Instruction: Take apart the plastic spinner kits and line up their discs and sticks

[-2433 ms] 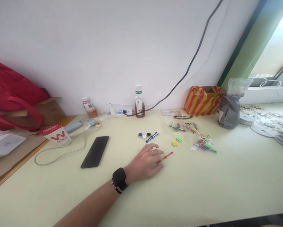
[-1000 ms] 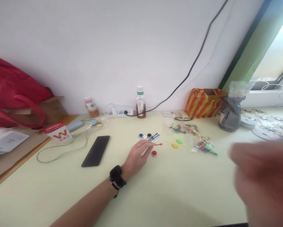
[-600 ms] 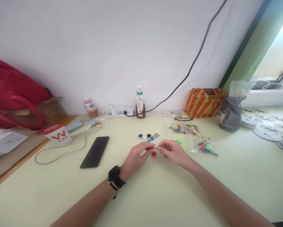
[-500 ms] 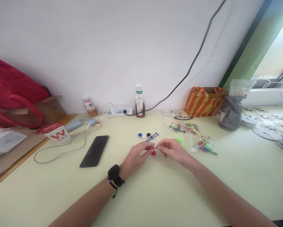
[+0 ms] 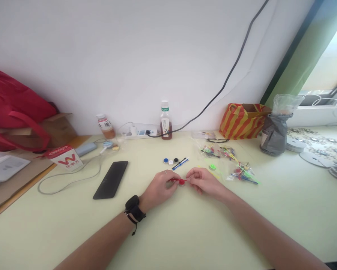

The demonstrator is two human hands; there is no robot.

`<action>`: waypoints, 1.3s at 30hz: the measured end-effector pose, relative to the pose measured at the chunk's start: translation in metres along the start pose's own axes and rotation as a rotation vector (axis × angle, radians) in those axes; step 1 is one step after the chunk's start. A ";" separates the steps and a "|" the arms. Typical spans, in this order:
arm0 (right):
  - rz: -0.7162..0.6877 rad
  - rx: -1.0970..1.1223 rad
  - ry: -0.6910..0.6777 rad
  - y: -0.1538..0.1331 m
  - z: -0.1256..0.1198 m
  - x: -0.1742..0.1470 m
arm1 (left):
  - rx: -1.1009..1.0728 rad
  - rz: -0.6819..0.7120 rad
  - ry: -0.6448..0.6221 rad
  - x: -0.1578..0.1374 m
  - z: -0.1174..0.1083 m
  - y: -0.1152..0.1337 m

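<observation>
My left hand [image 5: 159,186] pinches one end of a thin red plastic stick [image 5: 175,180]. At the stick's other end the fingertips of my right hand [image 5: 207,182] are closed; its curled fingers partly hide what they grip. Directly under the stick, between both hands, is a small round red piece [image 5: 181,183]; whether the two touch I cannot tell. Beyond the left hand lie a blue disc [image 5: 165,160], a white disc [image 5: 171,162], a black disc [image 5: 176,160] and blue and black sticks [image 5: 180,164]. Past the right hand sits a green disc [image 5: 212,167].
Clear bags of coloured plastic parts [image 5: 244,173] lie to the right. A black phone [image 5: 111,180] rests left of my hands. Along the wall stand a bottle [image 5: 166,125], a power strip [image 5: 142,132] and a striped bag [image 5: 237,122]. A black cable [image 5: 227,78] hangs down.
Both hands have come slightly lower and nearer me, bringing the red stick down over the round red piece. The blue and black sticks are now less covered by the left hand.
</observation>
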State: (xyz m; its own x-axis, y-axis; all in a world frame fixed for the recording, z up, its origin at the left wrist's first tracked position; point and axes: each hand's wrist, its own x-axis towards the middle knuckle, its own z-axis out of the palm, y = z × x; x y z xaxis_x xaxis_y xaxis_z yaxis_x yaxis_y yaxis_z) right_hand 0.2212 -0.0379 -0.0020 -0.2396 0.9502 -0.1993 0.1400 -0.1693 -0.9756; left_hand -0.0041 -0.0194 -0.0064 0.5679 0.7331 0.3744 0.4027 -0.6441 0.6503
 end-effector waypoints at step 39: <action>-0.422 -0.221 0.374 0.008 -0.005 -0.001 | 0.134 -0.107 0.353 0.004 -0.004 -0.006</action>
State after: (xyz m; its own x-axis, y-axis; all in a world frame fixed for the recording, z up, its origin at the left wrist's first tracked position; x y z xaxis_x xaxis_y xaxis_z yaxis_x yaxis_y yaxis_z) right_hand 0.2272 -0.0389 -0.0088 0.0306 0.9576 0.2864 0.3126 0.2630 -0.9128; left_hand -0.0071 -0.0117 -0.0060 0.2456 0.8125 0.5287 0.5496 -0.5660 0.6145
